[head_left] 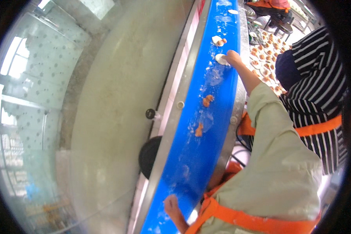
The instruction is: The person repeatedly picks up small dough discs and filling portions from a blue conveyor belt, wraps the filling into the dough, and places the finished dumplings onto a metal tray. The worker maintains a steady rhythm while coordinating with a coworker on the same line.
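A blue conveyor belt [183,156], dusted with white flour, runs along in front of me. Far along it, my right hand [233,57] pinches the edge of a round white dough wrapper [222,59] at the belt's surface. Just beyond lies another wrapper [216,39] with brown-orange filling [222,42] partly on it. Two bare clumps of filling, one [208,101] farther and one [199,130] nearer, sit on the belt between my hands. Low in the view, my left hand [171,204] is over the belt with its fingers curled closed; whatever it may hold is hidden.
Beside the belt at right, a co-worker in a striped top [316,82] stands near many filled wrappers [267,58] laid out in rows. Metal rails [169,130] edge the belt. A black round part [149,158] and a dark knob [150,114] stick out on the left side.
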Tool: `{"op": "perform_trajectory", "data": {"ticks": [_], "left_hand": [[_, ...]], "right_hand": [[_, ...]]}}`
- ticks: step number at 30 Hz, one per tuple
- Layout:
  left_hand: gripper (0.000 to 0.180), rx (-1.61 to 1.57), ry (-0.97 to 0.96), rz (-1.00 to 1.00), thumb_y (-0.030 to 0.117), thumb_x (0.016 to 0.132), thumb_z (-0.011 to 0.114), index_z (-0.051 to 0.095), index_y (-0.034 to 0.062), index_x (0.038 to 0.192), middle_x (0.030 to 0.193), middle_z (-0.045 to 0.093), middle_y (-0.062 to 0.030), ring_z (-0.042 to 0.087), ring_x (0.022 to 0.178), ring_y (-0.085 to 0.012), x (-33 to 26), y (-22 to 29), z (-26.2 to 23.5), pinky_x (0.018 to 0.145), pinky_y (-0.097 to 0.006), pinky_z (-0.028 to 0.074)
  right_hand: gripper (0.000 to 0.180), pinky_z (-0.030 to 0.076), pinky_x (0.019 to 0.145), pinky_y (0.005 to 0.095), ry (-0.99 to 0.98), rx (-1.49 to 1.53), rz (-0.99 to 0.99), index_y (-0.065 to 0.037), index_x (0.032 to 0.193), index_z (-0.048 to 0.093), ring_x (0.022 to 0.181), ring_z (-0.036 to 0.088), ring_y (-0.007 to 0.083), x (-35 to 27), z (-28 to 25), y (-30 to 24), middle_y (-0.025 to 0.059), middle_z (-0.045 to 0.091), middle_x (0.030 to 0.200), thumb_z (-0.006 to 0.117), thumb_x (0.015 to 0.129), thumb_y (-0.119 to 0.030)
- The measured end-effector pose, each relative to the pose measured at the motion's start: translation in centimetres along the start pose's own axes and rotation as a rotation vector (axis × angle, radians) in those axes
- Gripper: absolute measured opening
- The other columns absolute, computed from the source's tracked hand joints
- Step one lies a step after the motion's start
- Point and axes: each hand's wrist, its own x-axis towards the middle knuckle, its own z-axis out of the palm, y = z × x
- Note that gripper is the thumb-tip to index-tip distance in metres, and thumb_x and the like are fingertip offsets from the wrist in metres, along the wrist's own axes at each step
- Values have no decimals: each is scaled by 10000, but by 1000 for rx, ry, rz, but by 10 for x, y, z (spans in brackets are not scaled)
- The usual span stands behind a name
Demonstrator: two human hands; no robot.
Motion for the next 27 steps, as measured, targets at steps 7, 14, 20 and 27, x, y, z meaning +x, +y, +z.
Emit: {"op": "perform_trajectory", "data": {"ticks": [7, 14, 20, 27], "left_hand": [[150, -32, -76, 44, 102, 742, 545, 574, -16, 829, 810, 578, -88, 528, 742, -172, 9, 8, 13, 682, -284, 423], [223, -263, -211, -89, 143, 775, 514, 541, -4, 939, 855, 572, -105, 546, 784, -185, 31, 73, 34, 715, -289, 434], [390, -745, -574, 86, 193, 822, 474, 380, -29, 1128, 1100, 452, -155, 468, 1000, -240, 82, 76, 85, 847, -330, 393], [341, -820, -296, -79, 123, 799, 466, 425, -63, 1081, 993, 527, -150, 535, 888, -223, 57, 81, 79, 776, -310, 433]], "right_hand": [[305, 473, 699, 364, -306, -284, -32, -69, 852, 625, 860, 573, 287, -12, 21, -17, 132, 603, 880, 622, 598, -239], [170, 370, 475, 310, -525, 363, -475, -57, 651, 524, 565, 461, 131, -107, 41, -75, 24, 503, 596, 621, 511, -56], [197, 427, 579, 284, -1202, 743, -674, -25, 744, 552, 649, 523, 147, -253, 29, -162, 62, 564, 713, 643, 573, -60], [133, 423, 589, 300, -925, 518, -1090, -23, 754, 543, 621, 515, 163, -261, 21, -167, 74, 555, 685, 585, 648, -92]]}}
